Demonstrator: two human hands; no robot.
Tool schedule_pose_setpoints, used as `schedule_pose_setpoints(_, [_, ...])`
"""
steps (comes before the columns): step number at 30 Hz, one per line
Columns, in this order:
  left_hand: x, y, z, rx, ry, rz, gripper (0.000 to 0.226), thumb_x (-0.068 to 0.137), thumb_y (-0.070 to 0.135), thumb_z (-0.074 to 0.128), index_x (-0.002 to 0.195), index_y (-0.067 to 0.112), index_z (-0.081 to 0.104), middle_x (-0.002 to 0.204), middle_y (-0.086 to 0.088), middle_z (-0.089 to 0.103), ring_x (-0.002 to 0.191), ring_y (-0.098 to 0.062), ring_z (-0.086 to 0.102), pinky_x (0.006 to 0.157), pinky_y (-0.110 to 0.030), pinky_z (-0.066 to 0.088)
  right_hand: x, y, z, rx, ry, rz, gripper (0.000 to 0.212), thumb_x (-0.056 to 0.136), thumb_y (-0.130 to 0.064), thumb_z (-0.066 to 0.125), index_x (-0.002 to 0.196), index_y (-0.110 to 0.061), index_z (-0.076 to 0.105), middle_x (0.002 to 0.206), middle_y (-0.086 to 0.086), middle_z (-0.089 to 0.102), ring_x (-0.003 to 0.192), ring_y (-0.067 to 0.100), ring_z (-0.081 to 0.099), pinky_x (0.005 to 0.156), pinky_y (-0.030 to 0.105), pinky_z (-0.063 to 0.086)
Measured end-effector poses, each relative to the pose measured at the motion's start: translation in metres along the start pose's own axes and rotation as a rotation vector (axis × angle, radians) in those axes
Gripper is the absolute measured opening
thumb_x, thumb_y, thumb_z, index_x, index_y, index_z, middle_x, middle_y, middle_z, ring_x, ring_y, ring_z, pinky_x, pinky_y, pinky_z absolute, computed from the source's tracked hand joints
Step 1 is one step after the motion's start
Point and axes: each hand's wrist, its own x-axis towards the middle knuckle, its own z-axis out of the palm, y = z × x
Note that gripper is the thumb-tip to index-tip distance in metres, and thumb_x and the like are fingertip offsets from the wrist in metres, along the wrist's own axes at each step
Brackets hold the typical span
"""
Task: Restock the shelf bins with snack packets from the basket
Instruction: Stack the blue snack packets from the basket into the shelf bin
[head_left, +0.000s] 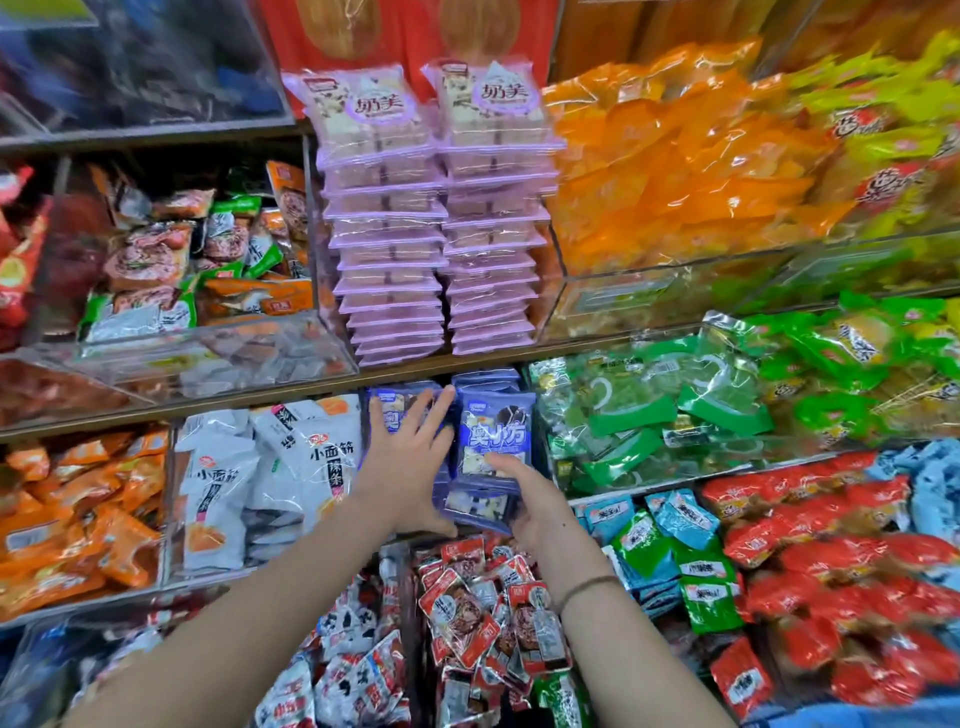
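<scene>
The blue packets (496, 426) stand in two upright rows on the middle shelf (291, 400). The left hand (408, 462) lies released, fingers straight and spread, pressing the left row back, while the right hand (530, 493) grasps the lower front of the right row. The likeliest slip is that these glossy wrappers slide when either hand lets go, so the front ones tip forward and drop among the red packets (467, 597) below (a mixed bin means sorting again). The left hand covers most of the left row, so its fill cannot be judged. The rows' depth is hidden, the basket is out of view, and the frame edges are blurred.
</scene>
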Motion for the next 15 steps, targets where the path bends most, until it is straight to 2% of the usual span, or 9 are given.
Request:
schedule_pose_setpoints(1, [0.001, 0.006, 0.001, 0.02, 0.029, -0.036, 0.133, 0.054, 0.091, 0.051, 0.152, 0.017, -0.001, 0.148, -0.008, -0.043, 0.146, -0.03, -0.014, 0.103, -0.073, -0.006, 0.001, -0.002, 0.0, 0.003, 0.006, 0.009, 0.025, 0.068, -0.027, 0.082, 0.088, -0.016, 0.071, 0.092, 0.006, 0.072, 0.091, 0.026, 0.068, 0.076, 0.038, 0.058])
schedule_pose_setpoints(3, [0.003, 0.016, 0.002, 0.012, 0.114, -0.052, 0.139, 0.061, 0.08, 0.061, 0.146, 0.017, -0.029, 0.145, -0.009, -0.046, 0.143, -0.03, -0.024, 0.1, -0.072, -0.017, 0.0, -0.003, 0.001, 0.028, -0.003, 0.008, 0.027, 0.068, -0.03, 0.083, 0.089, -0.017, 0.072, 0.102, 0.008, 0.069, 0.099, 0.028, 0.065, 0.081, 0.04, 0.057])
schedule_pose_setpoints(5, [0.005, 0.02, 0.001, 0.029, 0.163, 0.018, 0.134, 0.069, 0.067, 0.066, 0.141, 0.022, -0.037, 0.148, -0.007, -0.041, 0.139, -0.027, -0.03, 0.099, -0.066, -0.028, -0.003, -0.001, 0.0, 0.102, -0.039, -0.033, 0.036, 0.071, -0.042, 0.078, 0.101, -0.024, 0.068, 0.111, 0.001, 0.065, 0.103, 0.022, 0.063, 0.073, 0.035, 0.057])
schedule_pose_setpoints(6, [0.007, 0.02, -0.001, 0.051, 0.158, 0.052, 0.13, 0.073, 0.064, 0.066, 0.141, 0.024, -0.037, 0.15, -0.007, -0.038, 0.14, -0.027, -0.029, 0.098, -0.063, -0.031, -0.004, 0.002, -0.002, 0.154, -0.053, -0.057, 0.045, 0.073, -0.05, 0.074, 0.111, -0.028, 0.064, 0.118, -0.003, 0.062, 0.108, 0.02, 0.06, 0.075, 0.034, 0.056])
schedule_pose_setpoints(7, [0.01, 0.02, -0.003, 0.068, 0.144, 0.068, 0.127, 0.074, 0.064, 0.064, 0.142, 0.025, -0.036, 0.152, -0.007, -0.034, 0.142, -0.027, -0.025, 0.097, -0.062, -0.034, -0.005, 0.006, -0.006, 0.196, -0.054, -0.071, 0.059, 0.074, -0.056, 0.068, 0.124, -0.028, 0.057, 0.127, -0.002, 0.057, 0.116, 0.022, 0.055, 0.084, 0.038, 0.053])
schedule_pose_setpoints(9, [0.018, 0.02, -0.008, 0.07, 0.136, 0.041, 0.122, 0.075, 0.067, 0.061, 0.145, 0.022, -0.028, 0.158, -0.008, -0.02, 0.147, -0.028, -0.013, 0.098, -0.061, -0.033, -0.01, 0.021, -0.015, 0.235, 0.006, -0.046, 0.076, 0.077, -0.063, 0.059, 0.141, -0.026, 0.042, 0.146, 0.005, 0.041, 0.131, 0.027, 0.042, 0.102, 0.045, 0.039])
schedule_pose_setpoints(10, [0.023, 0.022, -0.01, 0.051, 0.146, 0.01, 0.12, 0.074, 0.069, 0.06, 0.148, 0.019, -0.02, 0.16, -0.009, -0.011, 0.148, -0.028, -0.006, 0.1, -0.061, -0.029, -0.012, 0.032, -0.02, 0.266, 0.053, -0.021, 0.077, 0.081, -0.061, 0.056, 0.145, -0.025, 0.035, 0.149, 0.006, 0.034, 0.133, 0.027, 0.039, 0.102, 0.045, 0.035])
schedule_pose_setpoints(12, [0.031, 0.029, -0.015, -0.003, 0.158, -0.049, 0.116, 0.073, 0.069, 0.062, 0.152, 0.015, -0.004, 0.16, -0.011, 0.003, 0.148, -0.03, 0.004, 0.109, -0.061, -0.016, -0.017, 0.05, -0.027, 0.377, 0.089, 0.002, 0.069, 0.089, -0.051, 0.053, 0.148, -0.024, 0.028, 0.152, 0.009, 0.029, 0.133, 0.029, 0.038, 0.1, 0.044, 0.036])
schedule_pose_setpoints(15, [0.041, 0.044, -0.019, -0.039, 0.153, -0.083, 0.113, 0.071, 0.063, 0.069, 0.15, 0.012, 0.006, 0.157, -0.013, 0.015, 0.145, -0.03, 0.015, 0.114, -0.059, 0.001, -0.019, 0.052, -0.023, 0.528, -0.001, -0.025, 0.062, 0.098, -0.038, 0.043, 0.151, -0.017, 0.017, 0.152, 0.012, 0.026, 0.138, 0.03, 0.032, 0.109, 0.045, 0.03])
